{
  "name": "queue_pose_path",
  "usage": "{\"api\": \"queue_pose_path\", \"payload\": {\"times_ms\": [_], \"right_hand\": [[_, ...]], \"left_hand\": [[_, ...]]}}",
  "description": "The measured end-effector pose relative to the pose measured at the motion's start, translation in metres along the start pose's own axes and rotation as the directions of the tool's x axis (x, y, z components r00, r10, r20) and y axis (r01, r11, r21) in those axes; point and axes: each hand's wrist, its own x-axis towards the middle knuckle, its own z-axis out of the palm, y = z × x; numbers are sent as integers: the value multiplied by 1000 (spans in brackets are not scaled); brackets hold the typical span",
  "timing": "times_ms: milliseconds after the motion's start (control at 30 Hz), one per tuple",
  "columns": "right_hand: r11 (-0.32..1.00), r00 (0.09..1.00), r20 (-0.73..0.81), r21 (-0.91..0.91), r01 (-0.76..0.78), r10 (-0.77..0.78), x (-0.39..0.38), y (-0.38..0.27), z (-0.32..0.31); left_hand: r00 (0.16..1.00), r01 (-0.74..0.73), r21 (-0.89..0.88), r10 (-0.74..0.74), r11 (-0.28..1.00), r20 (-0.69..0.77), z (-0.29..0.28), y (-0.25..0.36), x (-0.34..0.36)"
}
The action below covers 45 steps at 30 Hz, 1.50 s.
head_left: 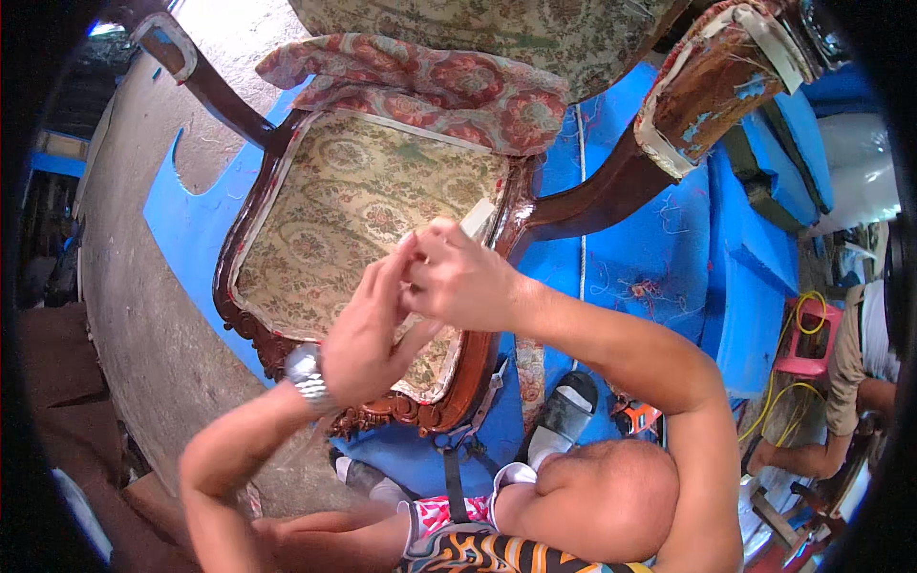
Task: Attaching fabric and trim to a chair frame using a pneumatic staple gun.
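A carved dark wooden chair point(258, 250) has pale floral fabric on its seat and padless armrests with ragged edges. Red floral fabric point(411, 76) lies along the seat's rear. Over the seat's right side my right hand point(457, 279) is curled round a pale strip point(479, 214), which sticks out above my knuckles. My left hand point(368, 329), a watch on its wrist, meets it from the lower left, fingertips pressed against the right hand's fingers; whatever they grip is hidden.
Blue sheets point(640, 286) lie under the chair, with thick blue slabs point(740, 320) at right. An orange tool point(638, 417) is near my leg. A pink stool point(798, 349), yellow hose point(783, 420) and a co-worker's arm point(812, 458) are farther right. Brown material point(67, 372) sits at left.
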Motion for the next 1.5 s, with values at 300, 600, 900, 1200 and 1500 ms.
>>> {"api": "queue_pose_path", "payload": {"times_ms": [300,600,900,1200,1500], "right_hand": [[972,982,-11,-139,-190,190,-39,16,-15],[762,741,211,-28,-647,637,-140,-44,-14],[324,243,288,-279,-904,926,-292,-137,11],[164,118,160,-316,-934,980,-326,-142,31],[218,186,116,-560,-800,976,-325,-148,38]], "left_hand": [[976,95,-96,-112,991,-187,72,-22,13],[780,613,45,-613,789,128,109,-91,46],[966,214,95,-196,972,-170,130,-180,78],[890,426,-54,-429,903,-155,106,-198,95],[857,506,-5,-504,862,-112,140,-160,125]]}}
